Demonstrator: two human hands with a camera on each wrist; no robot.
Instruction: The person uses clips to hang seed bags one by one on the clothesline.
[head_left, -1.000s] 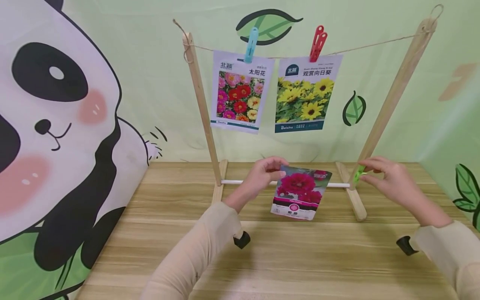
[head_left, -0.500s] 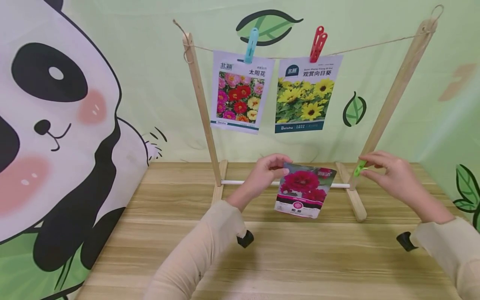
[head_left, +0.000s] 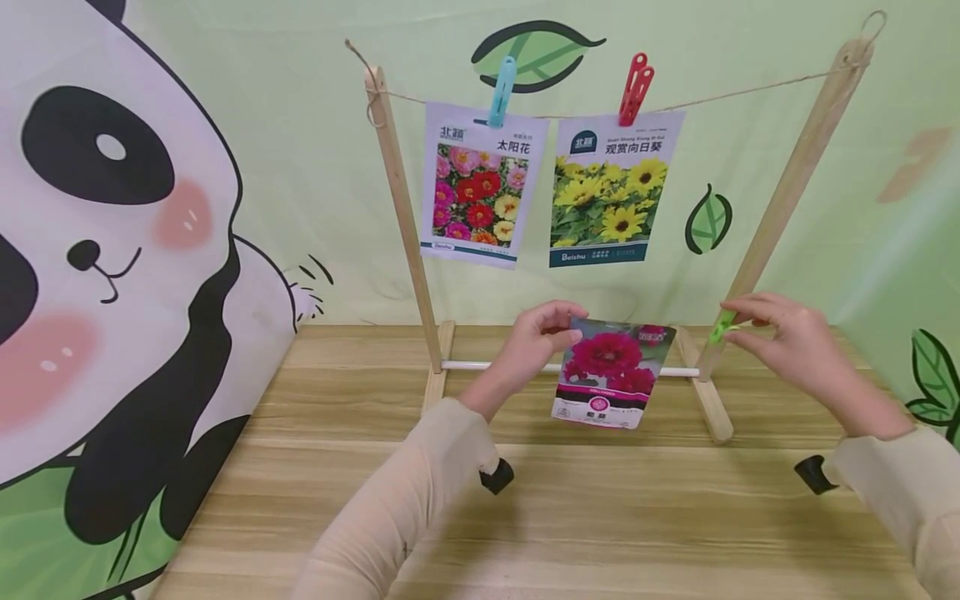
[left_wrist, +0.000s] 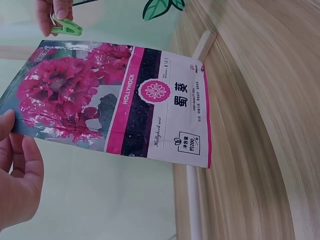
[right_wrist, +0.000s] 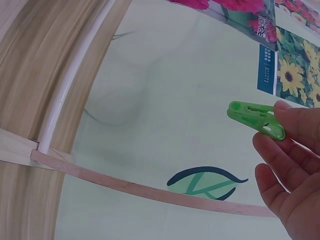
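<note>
My left hand point(head_left: 536, 342) pinches the upper left corner of a hollyhock seed packet point(head_left: 611, 375), which shows magenta flowers and hangs face toward me above the table. In the left wrist view the thumb lies on the front of the packet point(left_wrist: 115, 100) at that corner. My right hand point(head_left: 787, 342) holds a green clothespin point(right_wrist: 256, 120) between thumb and fingers, to the right of the packet and in front of the right post. Two other seed packets hang from the twine: one with mixed flowers point(head_left: 480, 192) under a blue clothespin point(head_left: 502, 92), one with sunflowers point(head_left: 611, 200) under a red clothespin point(head_left: 636, 90).
A wooden frame has a left post point(head_left: 405, 225), a right post point(head_left: 795, 183) and a white crossbar point(head_left: 465, 365) low down. Twine point(head_left: 750, 85) sags between the post tops. The wood-grain table point(head_left: 637, 517) meets a backdrop point(head_left: 315, 167) printed with a panda and leaves.
The left hand has carried the hollyhock packet a little up and to the right. My right hand with the green clothespin has risen slightly. The hanging packets stay put.
</note>
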